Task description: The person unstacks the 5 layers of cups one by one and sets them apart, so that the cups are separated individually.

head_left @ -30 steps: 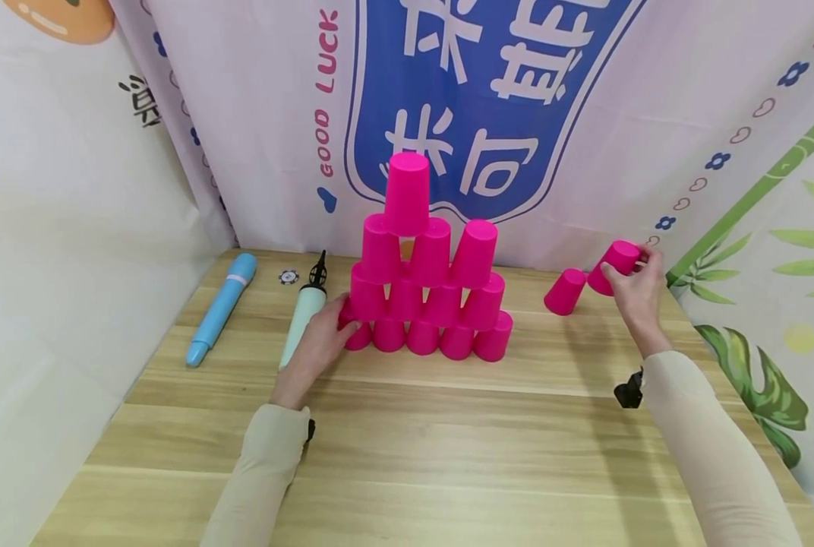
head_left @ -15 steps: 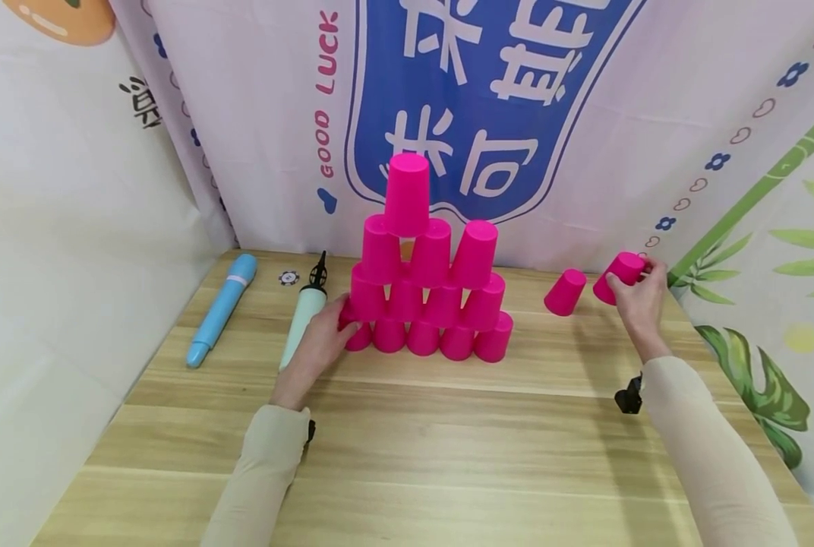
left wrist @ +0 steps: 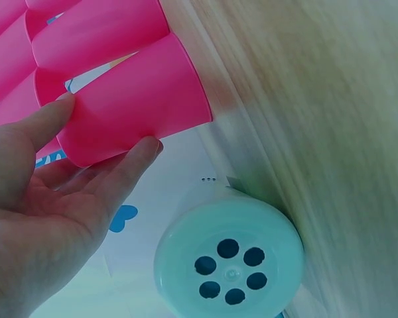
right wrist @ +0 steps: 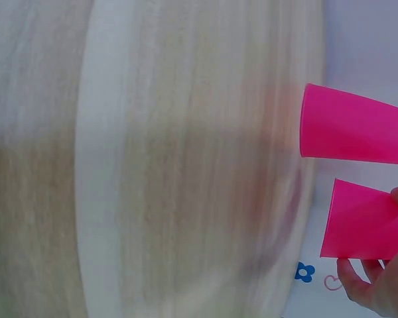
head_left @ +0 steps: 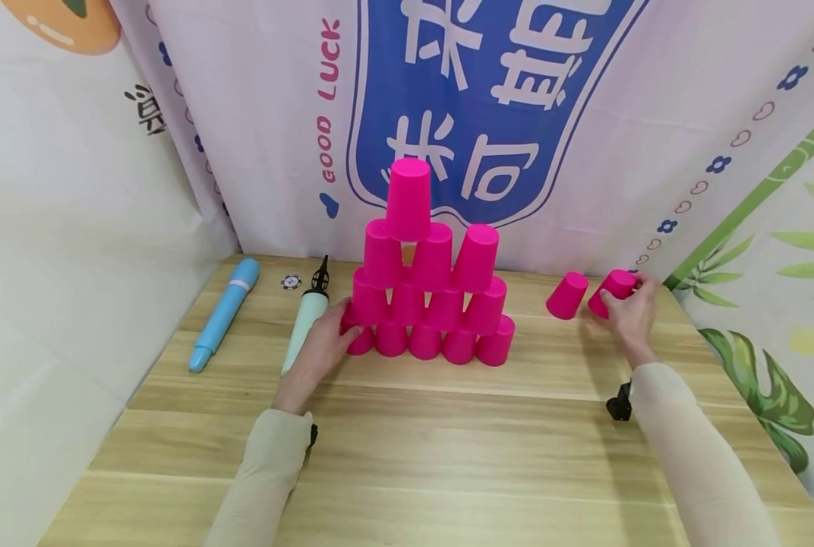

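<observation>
A pyramid of upside-down pink cups (head_left: 426, 298) stands on the table, rows narrowing upward to a single top cup (head_left: 409, 199). My left hand (head_left: 320, 343) grips the bottom row's leftmost cup (left wrist: 139, 99), thumb near its base and fingers along its outer side. Off to the right, my right hand (head_left: 631, 310) holds another upside-down pink cup (right wrist: 361, 222) between thumb and fingers, low over the table. Just left of it stands a lone pink cup (head_left: 567, 296), also upside down, with a narrow gap between the two.
A mint-green hand pump (head_left: 306, 319) with a black nozzle lies close beside my left hand. Farther left lie a blue tube-shaped pump (head_left: 225, 315) and a small round chip (head_left: 291, 282). A printed cloth (head_left: 263, 152) hangs behind the wooden table (head_left: 448, 448).
My right hand has lowered its cup toward the table, right of the lone cup. The left hand keeps its grip at the pyramid's corner, and the stack is unchanged.
</observation>
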`<state>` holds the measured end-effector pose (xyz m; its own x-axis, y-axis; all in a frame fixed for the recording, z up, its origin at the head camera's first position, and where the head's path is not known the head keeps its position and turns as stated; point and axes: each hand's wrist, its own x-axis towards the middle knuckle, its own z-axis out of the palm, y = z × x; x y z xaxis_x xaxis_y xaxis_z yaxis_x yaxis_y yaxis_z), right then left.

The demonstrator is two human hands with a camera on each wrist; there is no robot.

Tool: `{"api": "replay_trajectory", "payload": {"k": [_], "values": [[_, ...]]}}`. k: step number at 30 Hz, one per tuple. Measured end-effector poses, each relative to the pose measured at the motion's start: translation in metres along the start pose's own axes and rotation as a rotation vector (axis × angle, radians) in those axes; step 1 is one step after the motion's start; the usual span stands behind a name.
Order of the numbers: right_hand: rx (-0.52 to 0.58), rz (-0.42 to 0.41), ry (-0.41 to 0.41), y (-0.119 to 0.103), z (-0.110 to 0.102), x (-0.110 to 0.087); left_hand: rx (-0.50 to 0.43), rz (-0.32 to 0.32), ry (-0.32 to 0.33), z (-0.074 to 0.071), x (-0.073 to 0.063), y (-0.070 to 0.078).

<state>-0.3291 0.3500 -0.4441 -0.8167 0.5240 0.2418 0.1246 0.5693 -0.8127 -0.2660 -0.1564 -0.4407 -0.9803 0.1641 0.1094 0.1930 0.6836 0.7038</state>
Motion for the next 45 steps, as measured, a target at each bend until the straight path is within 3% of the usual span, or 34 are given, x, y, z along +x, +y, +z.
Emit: {"api": "replay_trajectory", "payload": {"k": [38, 42, 45], "values": [[-0.035, 0.084, -0.063, 0.02, 0.011, -0.002, 0.001, 0.007, 0.007, 0.001, -0.001, -0.001], [-0.006, 0.056, -0.008, 0.011, 0.003, -0.005, -0.006, 0.004, 0.004, 0.001, 0.0, -0.001], [0.057, -0.033, 0.083, -0.009, -0.002, -0.008, -0.007, 0.008, 0.004, 0.001, -0.001, -0.002]]}}
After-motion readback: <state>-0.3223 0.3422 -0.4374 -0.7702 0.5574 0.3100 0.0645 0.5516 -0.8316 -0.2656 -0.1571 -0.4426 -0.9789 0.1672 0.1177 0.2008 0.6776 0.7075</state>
